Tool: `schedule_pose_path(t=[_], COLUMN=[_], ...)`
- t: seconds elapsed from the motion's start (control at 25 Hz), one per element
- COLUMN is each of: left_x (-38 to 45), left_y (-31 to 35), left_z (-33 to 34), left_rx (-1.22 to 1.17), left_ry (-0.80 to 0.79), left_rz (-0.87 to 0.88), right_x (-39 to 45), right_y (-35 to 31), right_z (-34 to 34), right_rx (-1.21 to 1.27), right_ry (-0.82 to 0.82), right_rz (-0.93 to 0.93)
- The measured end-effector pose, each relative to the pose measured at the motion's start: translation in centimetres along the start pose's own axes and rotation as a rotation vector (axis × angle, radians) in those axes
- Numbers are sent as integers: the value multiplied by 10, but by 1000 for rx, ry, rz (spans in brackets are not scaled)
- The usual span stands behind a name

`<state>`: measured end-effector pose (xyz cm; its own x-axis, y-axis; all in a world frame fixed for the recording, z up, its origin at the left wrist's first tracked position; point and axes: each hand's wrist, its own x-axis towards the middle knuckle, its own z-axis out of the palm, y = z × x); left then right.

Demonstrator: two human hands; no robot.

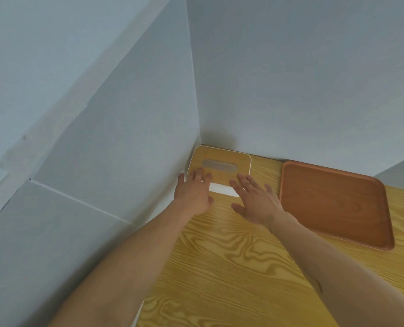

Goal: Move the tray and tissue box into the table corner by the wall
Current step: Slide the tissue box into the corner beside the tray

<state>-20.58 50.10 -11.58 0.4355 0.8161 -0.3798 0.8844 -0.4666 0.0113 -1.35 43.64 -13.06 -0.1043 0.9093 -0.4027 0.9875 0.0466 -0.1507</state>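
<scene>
A white tissue box (220, 162) with a light wooden lid and a slot stands in the table corner, against both walls. My left hand (192, 192) rests on its near left edge with fingers spread on the lid. At its near right corner lies my right hand (255, 200), fingers apart and fingertips touching the lid. A reddish-brown wooden tray (333, 204) lies flat on the table just right of the box, its far edge close to the back wall. Neither hand touches the tray.
The yellow wood-grain table (231, 267) meets a grey wall (113, 161) on the left and another grey wall (302, 90) at the back. A grey slanted surface (401, 171) shows at the far right behind the tray.
</scene>
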Motion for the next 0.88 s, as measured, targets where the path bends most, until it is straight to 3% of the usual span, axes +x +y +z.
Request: schedule_pose_path(t=[0.56,0.88], left_x=[44,52], left_y=[-2,-3], left_z=[-31,-35], left_rx=[49,50], left_ry=[-164,-181], left_rz=[-74,-89], right_x=[43,49], right_y=[8,11], right_z=[-21,-26], right_rx=[-28,4], right_ry=[-30,-34], right_rz=[37,44])
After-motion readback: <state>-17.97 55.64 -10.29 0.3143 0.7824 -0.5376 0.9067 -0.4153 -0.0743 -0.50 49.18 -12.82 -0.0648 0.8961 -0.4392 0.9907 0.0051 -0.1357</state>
